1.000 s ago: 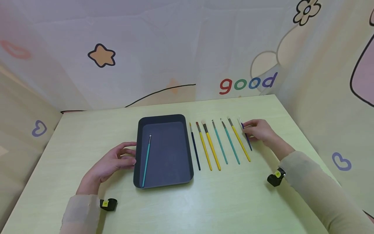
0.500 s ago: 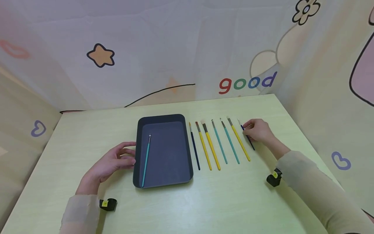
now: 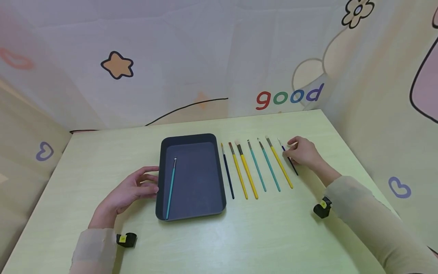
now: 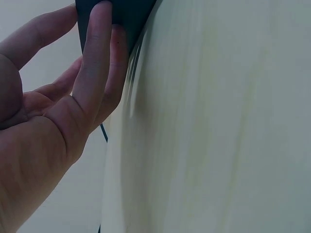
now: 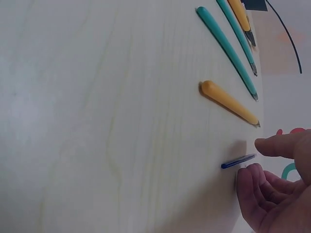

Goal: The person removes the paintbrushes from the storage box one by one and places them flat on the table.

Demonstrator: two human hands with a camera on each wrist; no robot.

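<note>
the right hand [image 3: 302, 152] pinches a thin blue brush [image 3: 289, 160] between thumb and fingertips, at the far right end of the row of brushes on the table [image 3: 239, 236]; the brush's tail pokes out toward the wrist, low over the tabletop. just to that hand's left lies a yellow brush [image 3: 280, 164], then two teal ones. the left hand [image 3: 128, 190] is loosely spread, fingertips touching the near-left wall of the dark tray [image 3: 191, 211], where a teal brush [image 3: 171, 188] lies inside, just beyond those fingers.
</note>
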